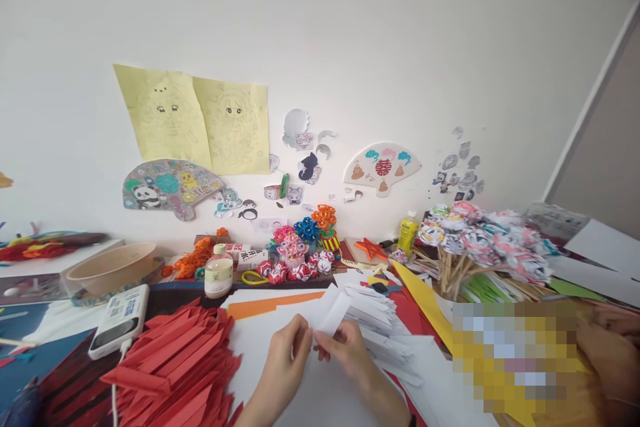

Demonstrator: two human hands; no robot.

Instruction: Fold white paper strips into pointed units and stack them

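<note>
My left hand (286,353) and my right hand (350,355) meet at the fingertips on a folded strip of white paper (331,310), which sticks up and away from me between them. Both hands pinch its near end over a sheet of white paper (260,340) on the table. Just right of the strip lies a stack of folded white paper pieces (373,317). To my left a big pile of folded red paper strips (175,363) spreads across the table.
A white power bank (120,320) with cable, a small bottle (219,271), a bowl (113,267), paper flowers (300,253), a yellow glue bottle (407,232) and a bunch of paper roses on sticks (475,240) line the back. Another person's hand (607,353) is at the right.
</note>
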